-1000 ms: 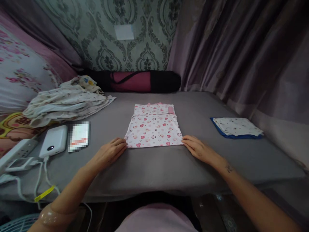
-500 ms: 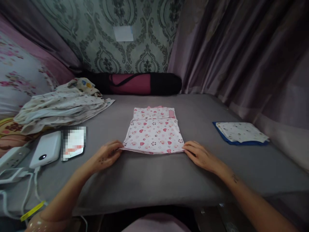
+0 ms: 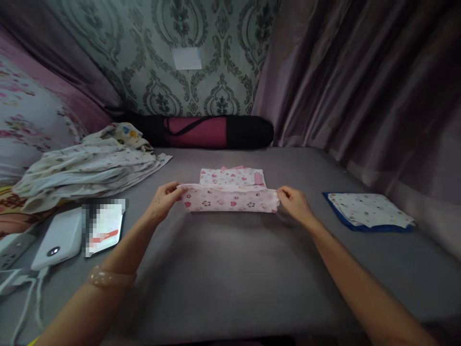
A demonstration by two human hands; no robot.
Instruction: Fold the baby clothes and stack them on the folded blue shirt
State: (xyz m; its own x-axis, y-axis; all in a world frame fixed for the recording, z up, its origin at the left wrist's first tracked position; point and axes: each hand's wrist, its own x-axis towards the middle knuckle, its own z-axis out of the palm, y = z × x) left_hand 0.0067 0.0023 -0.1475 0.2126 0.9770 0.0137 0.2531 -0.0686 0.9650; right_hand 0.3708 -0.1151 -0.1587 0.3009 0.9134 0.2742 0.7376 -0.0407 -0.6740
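Note:
A small white garment with a pink heart and flower print lies in front of me on the grey bed sheet. Its near part is lifted and doubled back over the middle. The far strip, with a pink trim and a pink patch at its right, stays flat. My left hand pinches the left corner of the raised edge between thumb and fingers. At the opposite corner, my right hand grips the cloth the same way. Between the two hands the edge is stretched nearly straight.
Left are a heap of light printed clothes, a phone with a blurred screen, a white power bank and a power strip. Folded cloths lie right. A black and magenta long bag rests along the wall.
Both hands have raised the garment's near edge and carried it away from me, folding it over the middle. My head view has tilted slightly upward.

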